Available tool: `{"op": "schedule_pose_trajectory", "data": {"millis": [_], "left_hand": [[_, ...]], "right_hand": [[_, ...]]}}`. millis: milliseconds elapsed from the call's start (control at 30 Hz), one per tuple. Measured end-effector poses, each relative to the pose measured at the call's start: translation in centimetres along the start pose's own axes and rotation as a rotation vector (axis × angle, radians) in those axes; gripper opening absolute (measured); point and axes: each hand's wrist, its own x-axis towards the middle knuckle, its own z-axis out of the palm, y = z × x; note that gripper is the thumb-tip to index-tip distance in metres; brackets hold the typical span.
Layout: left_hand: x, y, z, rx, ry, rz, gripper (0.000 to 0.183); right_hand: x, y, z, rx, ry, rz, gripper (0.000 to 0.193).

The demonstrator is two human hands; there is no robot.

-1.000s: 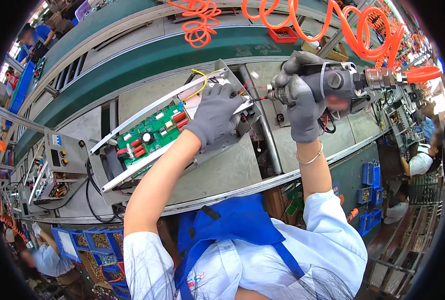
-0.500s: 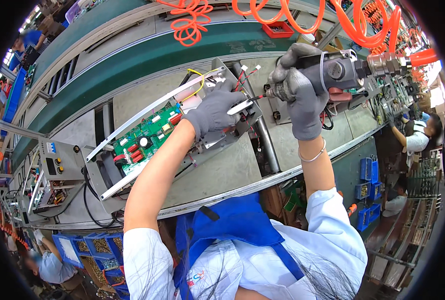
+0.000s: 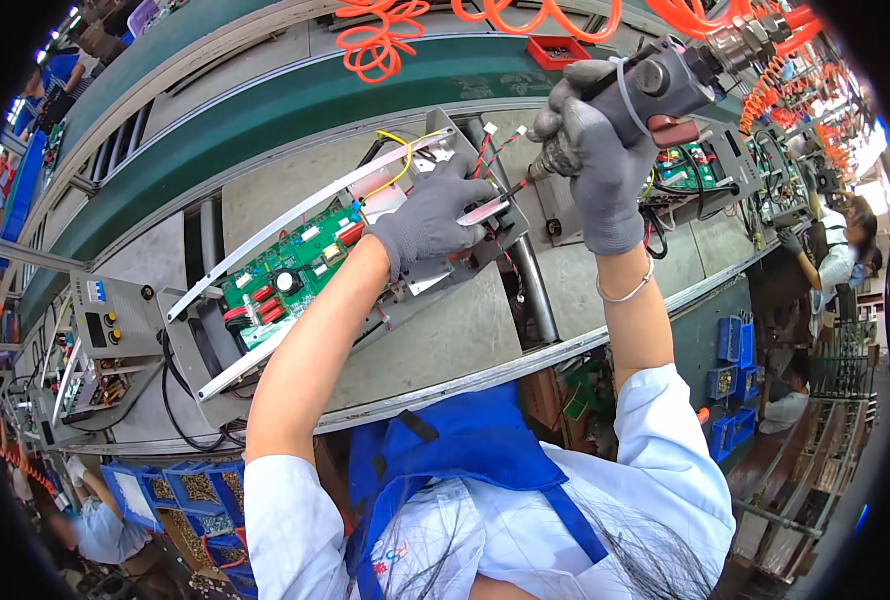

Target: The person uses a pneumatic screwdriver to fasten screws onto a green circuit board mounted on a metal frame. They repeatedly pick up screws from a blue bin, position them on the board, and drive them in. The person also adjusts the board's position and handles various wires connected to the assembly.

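Note:
My right hand (image 3: pixel 600 165), in a grey glove, is wrapped around a dark pneumatic screwdriver (image 3: pixel 655 85) with a red trigger. The tool tilts down to the left, its bit reaching the end of an open metal chassis (image 3: pixel 470 265). My gloved left hand (image 3: pixel 435 215) lies over that end, fingers closed around a pale flat piece (image 3: pixel 485 210) beside the bit tip. Inside the chassis are a green circuit board (image 3: pixel 290 275) and a yellow wire (image 3: pixel 402 165). A white rail (image 3: pixel 295 230) runs along the chassis. My fingers hide the exact contact point.
Orange coiled air hoses (image 3: pixel 555 20) hang overhead. A red bin (image 3: pixel 557 52) stands beyond the green belt (image 3: pixel 295 95). Another unit (image 3: pixel 115 315) sits to the left, and more boards (image 3: pixel 690 165) to the right. Blue parts bins (image 3: pixel 200 490) stand below; co-workers are at both sides.
The screwdriver's rear end has swung upward and left, tilting the tool more steeply, with its bit still by the chassis end. My left hand stays nearly in place.

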Motion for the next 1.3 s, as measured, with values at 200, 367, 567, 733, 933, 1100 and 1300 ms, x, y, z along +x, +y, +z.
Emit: {"op": "schedule_pose_trajectory", "data": {"millis": [200, 367, 567, 733, 933, 1100, 1300], "left_hand": [[0.3, 0.7, -0.2, 0.132, 0.010, 0.001, 0.048], [0.4, 1.7, -0.9, 0.352, 0.103, 0.002, 0.041], [-3.1, 5.7, -1.1, 0.190, 0.590, 0.069, 0.078], [-8.0, 13.8, 1.7, -0.086, 0.672, -0.168, 0.059], [-20.6, 12.2, 2.5, 0.277, 0.654, -0.262, 0.031], [-30.1, 10.2, 5.1, 0.724, 0.531, -0.513, 0.033], [-55.6, 10.7, -0.9, 0.722, 1.039, -1.361, 0.031]], "right_hand": [[0.1, 0.3, 0.3, -0.130, 0.021, -0.016, 0.024], [1.1, 0.3, 0.6, -0.188, -0.071, 0.011, 0.022], [-3.3, -2.9, 1.2, -0.129, -0.087, 0.196, 0.039], [-10.3, -1.5, 2.0, -0.207, -0.429, -0.062, 0.072], [-18.0, 1.2, 5.0, -0.088, -0.766, 0.432, 0.076], [-24.6, 2.5, 8.3, 1.164, -0.545, 1.941, 0.070], [-29.4, -0.4, 15.0, 0.436, -0.735, 1.562, 0.074]]}}
